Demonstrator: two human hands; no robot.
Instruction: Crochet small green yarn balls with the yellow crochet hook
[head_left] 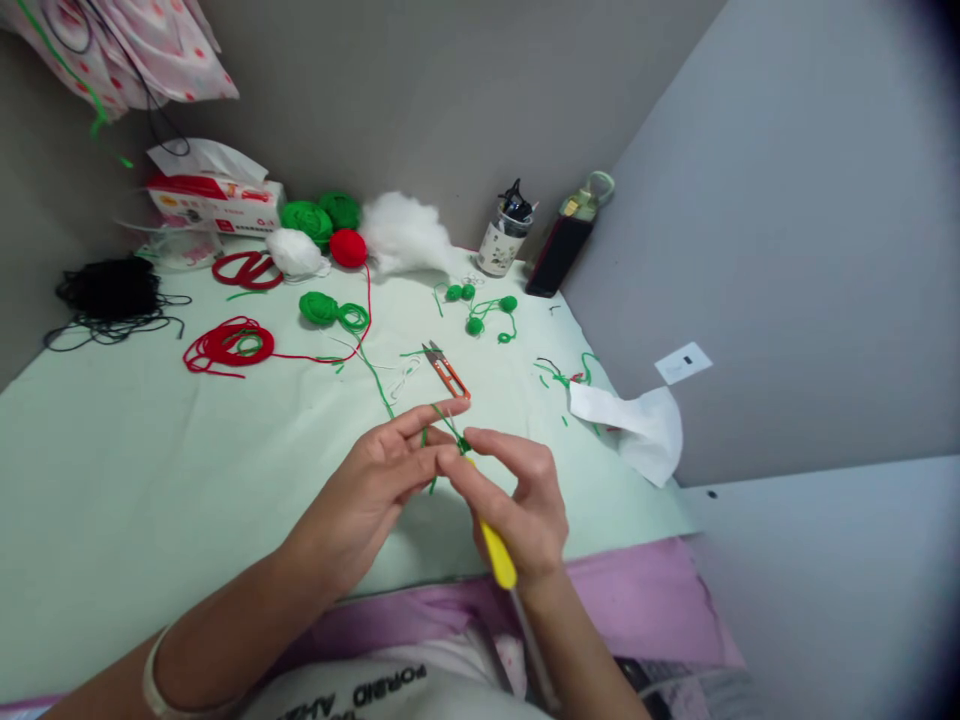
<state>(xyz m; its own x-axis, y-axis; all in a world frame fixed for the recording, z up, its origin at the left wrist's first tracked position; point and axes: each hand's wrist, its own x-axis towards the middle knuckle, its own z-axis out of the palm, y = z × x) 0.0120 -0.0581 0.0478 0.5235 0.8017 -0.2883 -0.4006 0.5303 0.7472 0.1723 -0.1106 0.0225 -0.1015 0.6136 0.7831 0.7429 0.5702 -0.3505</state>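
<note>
My right hand [525, 490] is closed around a crochet hook [497, 550] with a yellow handle. Its tip meets a small green piece of crochet [464, 444], pinched where the fingertips of both hands come together. My left hand [382, 470] holds that piece between thumb and fingers, its index finger stretched out with green yarn [442, 415] running over it. From there a strand goes back to a small green yarn ball [319, 308]. Just beyond the fingertips lie orange thread snips [448, 372]. The stitches themselves are too small to make out.
Red yarn [240, 345], black yarn [109, 290], red scissors [247, 270] and a tissue box [217, 205] are at the left. White stuffing [405, 235], a pen cup [504, 243] and a bottle [566, 240] stand at the back. Green crocheted balls [475, 326] and paper [637, 425] lie right.
</note>
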